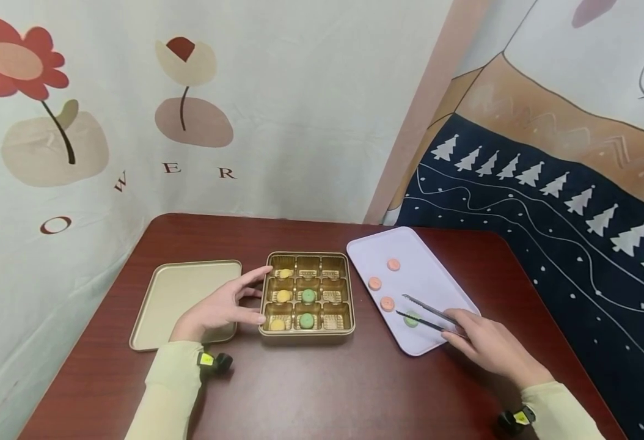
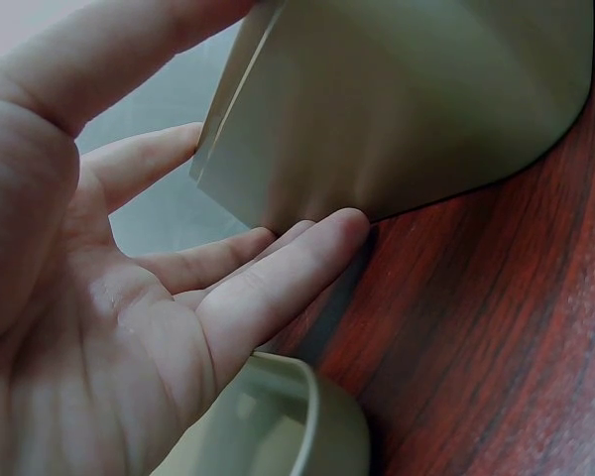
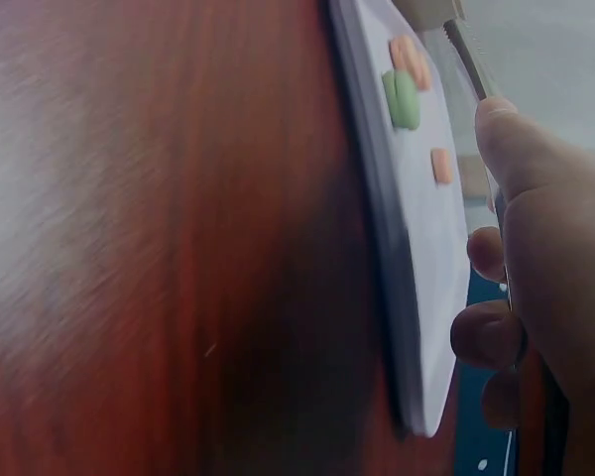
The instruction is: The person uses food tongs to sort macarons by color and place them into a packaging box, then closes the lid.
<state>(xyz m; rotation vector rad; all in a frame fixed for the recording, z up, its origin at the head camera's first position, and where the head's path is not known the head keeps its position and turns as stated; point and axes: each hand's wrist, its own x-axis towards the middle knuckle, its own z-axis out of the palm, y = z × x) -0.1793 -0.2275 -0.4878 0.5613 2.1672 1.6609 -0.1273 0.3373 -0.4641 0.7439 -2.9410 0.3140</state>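
Lower centre of the head frame: one gold box [image 1: 308, 340] with nine compartments [image 1: 332, 296], three yellow rounds [image 1: 283, 296] and two green rounds [image 1: 308, 296] among them. Right of centre: one pale tray [image 1: 426, 263], three pink rounds [image 1: 393, 264], a third green round [image 1: 410, 323] and one pair of tongs [image 1: 429, 309]. Left of centre: one shallow gold lid [image 1: 179, 287]. Beneath: one tabletop [image 1: 311, 391].

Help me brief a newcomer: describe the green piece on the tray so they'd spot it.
On the dark red-brown table, find the pale lilac tray, right of the gold box. Look toward the tray's near end for a round green piece. It is the only green one there; its neighbours are three pink pieces.
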